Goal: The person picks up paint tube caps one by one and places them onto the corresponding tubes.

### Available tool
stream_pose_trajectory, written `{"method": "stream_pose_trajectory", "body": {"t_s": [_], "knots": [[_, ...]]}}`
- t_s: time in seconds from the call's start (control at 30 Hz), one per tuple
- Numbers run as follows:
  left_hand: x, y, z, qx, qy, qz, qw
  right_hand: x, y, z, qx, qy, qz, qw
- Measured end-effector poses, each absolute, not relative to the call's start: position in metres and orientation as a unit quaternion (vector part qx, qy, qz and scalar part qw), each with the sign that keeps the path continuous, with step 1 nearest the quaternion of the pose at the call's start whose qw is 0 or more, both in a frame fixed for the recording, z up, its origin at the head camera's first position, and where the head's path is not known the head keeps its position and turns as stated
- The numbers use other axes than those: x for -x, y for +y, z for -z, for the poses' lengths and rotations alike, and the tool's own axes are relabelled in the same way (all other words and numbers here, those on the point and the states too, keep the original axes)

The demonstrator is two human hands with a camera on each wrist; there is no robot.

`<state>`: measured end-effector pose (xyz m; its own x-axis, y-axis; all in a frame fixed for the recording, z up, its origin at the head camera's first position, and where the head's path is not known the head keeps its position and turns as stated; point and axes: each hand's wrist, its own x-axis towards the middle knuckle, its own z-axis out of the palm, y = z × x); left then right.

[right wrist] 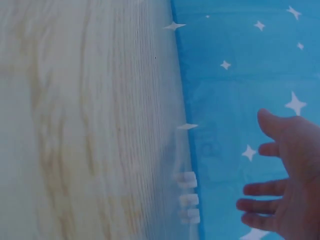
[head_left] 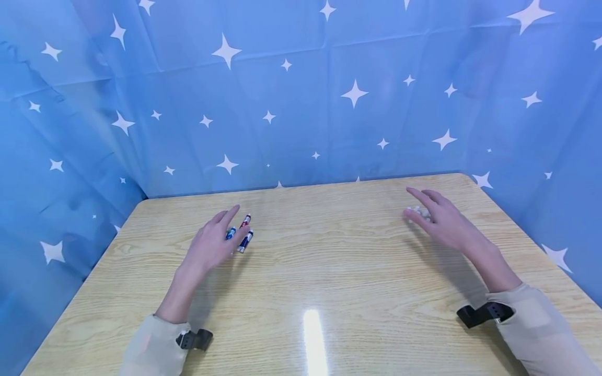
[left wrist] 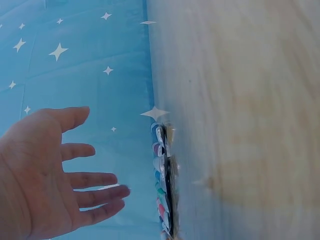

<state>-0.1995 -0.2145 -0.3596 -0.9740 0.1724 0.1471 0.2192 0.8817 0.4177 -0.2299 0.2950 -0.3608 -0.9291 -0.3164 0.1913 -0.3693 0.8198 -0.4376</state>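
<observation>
Left grip: released. Your left hand point(head_left: 209, 244) hovers above the tabletop point(head_left: 324, 250), fingers extended and thumb set apart from them. Small tubes lie on the wood around your left thumb, seen from above: a light-blue tube point(head_left: 230, 233) in the gap between thumb and forefinger, a red tube point(head_left: 245, 220) just beyond the thumb tip, a dark-blue tube point(head_left: 246, 241) just on the near side of the thumb. The left wrist view shows the tubes bunched in a line beyond your fingertips, caps in several colours; their exact count cannot be told.

Right grip: also released. Your right hand point(head_left: 444, 222) hangs over the far right part of the wood, thumb apart from the fingers. A small group of white pieces point(right wrist: 189, 199) sits by it; from the head view they show partly in the gap between thumb and fingers. In the right wrist view three blocky ones stand out, apart from your fingertips. Their kind is too blurred to tell.

Behind each grip: a light sleeve point(head_left: 152, 344) and a black wrist device point(head_left: 195, 339) at each wrist. Beyond both hands: a blue curtain point(head_left: 305, 115) with white stars. Between your forearms, nearer you: a bright reflection point(head_left: 314, 342) on the wood.
</observation>
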Motion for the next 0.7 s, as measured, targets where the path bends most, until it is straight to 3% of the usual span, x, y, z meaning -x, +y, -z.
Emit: {"method": "stream_pose_trajectory", "body": {"t_s": [0.7], "knots": [[0.212, -0.207, 0.365, 0.111, -0.961, 0.254, 0.009, 0.242, 0.31, 0.371, -0.192, -0.953, -0.231, 0.046]]}}
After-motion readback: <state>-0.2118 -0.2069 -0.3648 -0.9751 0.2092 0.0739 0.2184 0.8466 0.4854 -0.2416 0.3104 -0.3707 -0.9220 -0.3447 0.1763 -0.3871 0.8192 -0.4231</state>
